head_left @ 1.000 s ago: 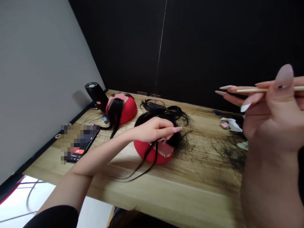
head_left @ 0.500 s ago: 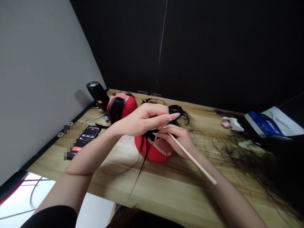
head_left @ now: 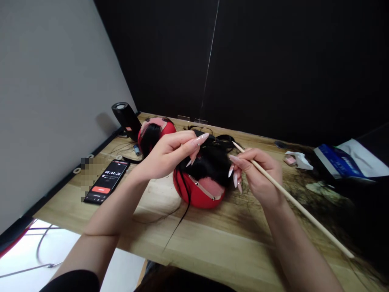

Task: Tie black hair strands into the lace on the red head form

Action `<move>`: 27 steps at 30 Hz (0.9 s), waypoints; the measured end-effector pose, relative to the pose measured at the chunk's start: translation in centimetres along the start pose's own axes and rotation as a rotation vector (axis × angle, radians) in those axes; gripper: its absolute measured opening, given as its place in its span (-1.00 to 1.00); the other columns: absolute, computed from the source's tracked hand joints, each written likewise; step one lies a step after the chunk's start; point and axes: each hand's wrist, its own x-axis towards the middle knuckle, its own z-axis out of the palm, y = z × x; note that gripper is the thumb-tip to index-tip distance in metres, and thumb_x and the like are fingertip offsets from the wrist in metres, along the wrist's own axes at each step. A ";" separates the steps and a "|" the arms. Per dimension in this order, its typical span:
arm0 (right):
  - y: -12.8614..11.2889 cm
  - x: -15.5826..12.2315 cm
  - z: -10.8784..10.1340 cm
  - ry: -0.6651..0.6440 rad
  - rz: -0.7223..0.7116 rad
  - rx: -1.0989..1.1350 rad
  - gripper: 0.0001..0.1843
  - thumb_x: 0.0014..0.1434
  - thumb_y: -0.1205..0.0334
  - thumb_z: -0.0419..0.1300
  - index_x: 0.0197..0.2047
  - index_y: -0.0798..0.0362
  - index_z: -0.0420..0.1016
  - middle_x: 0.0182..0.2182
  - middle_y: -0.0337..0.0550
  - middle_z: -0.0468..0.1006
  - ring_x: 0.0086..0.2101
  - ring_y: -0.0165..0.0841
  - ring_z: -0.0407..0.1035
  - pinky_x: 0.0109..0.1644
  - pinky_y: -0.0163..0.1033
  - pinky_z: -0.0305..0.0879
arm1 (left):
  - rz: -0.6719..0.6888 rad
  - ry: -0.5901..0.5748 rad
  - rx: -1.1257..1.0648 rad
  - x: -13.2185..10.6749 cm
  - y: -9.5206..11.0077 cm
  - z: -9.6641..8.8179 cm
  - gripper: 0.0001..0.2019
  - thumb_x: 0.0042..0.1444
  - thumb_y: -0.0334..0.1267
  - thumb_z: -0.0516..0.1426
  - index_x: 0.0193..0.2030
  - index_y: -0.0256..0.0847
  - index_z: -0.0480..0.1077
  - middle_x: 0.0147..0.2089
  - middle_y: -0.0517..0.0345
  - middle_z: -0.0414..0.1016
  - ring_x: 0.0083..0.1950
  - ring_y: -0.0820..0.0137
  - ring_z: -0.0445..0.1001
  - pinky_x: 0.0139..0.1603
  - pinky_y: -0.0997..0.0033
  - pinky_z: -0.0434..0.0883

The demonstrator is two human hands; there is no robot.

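Note:
A red dome-shaped wig block [head_left: 197, 192] with black hair [head_left: 209, 162] on it sits in the middle of the wooden table [head_left: 231, 239]. My left hand [head_left: 170, 152] hovers over its left side, fingers curled and pinching a strand of the black hair that trails down to the table. My right hand [head_left: 258, 174] is just right of the block, closed on a long thin wooden stick [head_left: 291, 200] whose tip points up toward the hair.
A second red block [head_left: 164, 129] with hair stands behind, beside a black speaker [head_left: 124, 115]. A phone [head_left: 106, 180] showing a timer lies at the left. Loose hair [head_left: 306, 194], a crumpled wrapper [head_left: 296, 159] and a blue packet [head_left: 337, 160] lie at the right.
My right hand came down from close to the camera to the block, then turned the stick so its tip points up at the hair. My left hand lifted the strand slightly.

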 end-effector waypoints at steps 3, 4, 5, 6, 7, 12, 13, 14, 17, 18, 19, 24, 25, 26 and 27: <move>0.1 1.1 -1.1 0.064 -0.038 0.012 -0.77 0.08 0.15 0.37 -0.48 0.05 0.47 -0.62 -0.32 0.44 -0.70 -0.50 0.29 -0.74 -0.41 0.20 | -0.057 -0.082 0.004 -0.2 -0.4 0.0 -0.61 0.37 -0.21 0.00 -0.50 -0.26 0.30 -0.37 0.14 0.44 -0.25 0.46 0.43 0.03 0.38 0.38; 0.3 1.6 -1.9 0.107 -0.047 0.005 -0.76 0.07 0.11 0.37 -0.47 0.04 0.47 -0.61 -0.32 0.45 -0.70 -0.50 0.29 -0.74 -0.41 0.20 | -0.076 -0.114 0.004 -0.2 -0.6 0.0 -0.62 0.38 -0.20 0.00 -0.49 -0.26 0.29 -0.26 0.07 0.50 -0.14 0.42 0.46 0.09 0.36 0.37; 0.5 2.3 -2.9 0.148 -0.051 -0.025 -0.75 0.06 0.07 0.38 -0.46 0.04 0.47 -0.59 -0.31 0.47 -0.69 -0.49 0.30 -0.73 -0.40 0.20 | -0.099 -0.137 0.006 -0.4 -0.8 0.0 -0.62 0.38 -0.20 0.00 -0.49 -0.26 0.29 -0.14 0.01 0.53 -0.02 0.39 0.46 0.16 0.34 0.35; 0.7 2.9 -4.1 0.195 -0.049 -0.088 -0.74 0.05 0.03 0.38 -0.44 0.04 0.50 -0.58 -0.30 0.49 -0.67 -0.49 0.31 -0.71 -0.40 0.21 | -0.125 -0.147 0.008 -0.5 -1.0 -0.1 -0.62 0.37 -0.20 -0.01 -0.49 -0.26 0.28 -0.02 -0.03 0.51 0.07 0.36 0.43 0.21 0.32 0.32; 1.0 3.5 -5.4 0.214 -0.023 -0.201 -0.72 0.04 0.00 0.38 -0.41 0.05 0.53 -0.55 -0.27 0.51 -0.63 -0.47 0.36 -0.68 -0.40 0.23 | -0.153 -0.145 0.011 -0.6 -1.1 -0.1 -0.62 0.37 -0.20 -0.01 -0.50 -0.27 0.27 0.06 -0.06 0.48 0.13 0.34 0.41 0.25 0.30 0.29; 0.6 3.8 -8.2 0.457 -0.064 -0.679 -0.61 0.25 -0.08 0.16 -0.18 0.08 0.59 -0.40 -0.14 0.61 -0.60 -0.49 0.37 -0.65 -0.45 0.16 | -0.201 -0.133 0.089 -1.0 -1.6 -0.2 -0.59 0.35 -0.11 0.01 -0.50 -0.26 0.31 0.07 -0.03 0.40 0.19 0.30 0.32 0.30 0.22 0.22; 0.2 3.3 -7.5 0.436 -0.083 -0.588 -0.60 0.29 -0.07 0.11 -0.16 0.08 0.57 -0.36 -0.12 0.63 -0.62 -0.51 0.36 -0.67 -0.45 0.16 | -0.197 -0.132 0.119 -1.0 -1.7 -0.1 -0.59 0.35 -0.09 0.01 -0.50 -0.25 0.32 0.03 -0.01 0.38 0.17 0.29 0.30 0.31 0.20 0.20; -0.2 2.7 -6.4 0.361 -0.085 -0.452 -0.61 0.29 -0.07 0.10 -0.15 0.07 0.56 -0.30 -0.10 0.64 -0.65 -0.53 0.34 -0.69 -0.45 0.16 | -0.195 -0.127 0.149 -1.0 -1.8 0.0 -0.58 0.35 -0.07 0.01 -0.50 -0.25 0.33 -0.03 0.01 0.35 0.15 0.29 0.29 0.32 0.18 0.18; -1.1 1.1 -2.0 -0.088 0.100 -0.200 -0.55 0.11 0.03 0.33 0.03 0.02 0.49 -0.19 -0.07 0.64 -0.68 -0.52 0.37 -0.73 -0.43 0.24 | -0.175 -0.127 0.216 -0.7 -2.1 0.7 -0.56 0.36 -0.05 -0.01 -0.49 -0.25 0.35 -0.17 0.08 0.27 0.07 0.30 0.24 0.31 0.16 0.16; -1.3 0.8 -0.7 -0.228 0.199 -0.136 -0.43 0.07 0.06 0.37 0.13 -0.01 0.42 -0.21 -0.09 0.64 -0.65 -0.47 0.42 -0.71 -0.41 0.30 | -0.165 -0.126 0.233 -0.6 -2.2 1.0 -0.58 0.36 -0.06 -0.02 -0.46 -0.24 0.37 -0.19 0.10 0.24 0.05 0.30 0.22 0.29 0.16 0.17; -1.3 0.7 0.5 -0.323 0.287 -0.086 -0.39 0.07 0.05 0.36 0.16 0.01 0.38 -0.31 -0.13 0.64 -0.65 -0.43 0.44 -0.68 -0.38 0.35 | -0.161 -0.118 0.253 -0.6 -2.3 1.3 -0.60 0.36 -0.06 -0.02 -0.42 -0.24 0.39 -0.19 0.11 0.21 0.04 0.30 0.21 0.27 0.17 0.18; -1.1 1.1 2.2 -0.364 0.450 -0.008 -0.58 0.05 -0.06 0.35 -0.19 0.11 0.48 -0.69 -0.31 0.45 -0.73 -0.40 0.36 -0.72 -0.38 0.31 | -0.153 -0.095 0.305 -1.2 -2.6 2.1 -0.61 0.37 -0.07 -0.04 -0.40 -0.24 0.36 -0.17 0.10 0.15 0.00 0.32 0.19 0.22 0.21 0.21; -1.0 1.2 2.1 -0.356 0.460 -0.016 -0.60 0.04 -0.08 0.35 -0.28 0.11 0.48 -0.71 -0.32 0.43 -0.76 -0.42 0.32 -0.76 -0.40 0.26 | -0.153 -0.110 0.286 -1.4 -2.6 2.2 -0.60 0.37 -0.08 -0.04 -0.42 -0.24 0.35 -0.16 0.10 0.15 0.01 0.32 0.20 0.23 0.22 0.21; -1.0 1.3 1.9 -0.361 0.473 -0.029 -0.61 0.03 -0.08 0.36 -0.35 0.10 0.48 -0.73 -0.34 0.40 -0.79 -0.45 0.28 -0.80 -0.42 0.19 | -0.156 -0.126 0.259 -1.7 -2.8 2.3 -0.60 0.37 -0.08 -0.03 -0.43 -0.24 0.34 -0.16 0.09 0.16 0.01 0.33 0.21 0.24 0.23 0.21; -0.9 1.4 1.8 -0.375 0.479 -0.044 -0.61 0.02 -0.09 0.37 -0.41 0.09 0.48 -0.75 -0.35 0.37 -0.80 -0.47 0.24 -0.82 -0.44 0.14 | -0.166 -0.138 0.228 -2.0 -2.9 2.4 -0.60 0.37 -0.08 -0.03 -0.44 -0.24 0.34 -0.17 0.10 0.18 0.01 0.33 0.23 0.25 0.24 0.21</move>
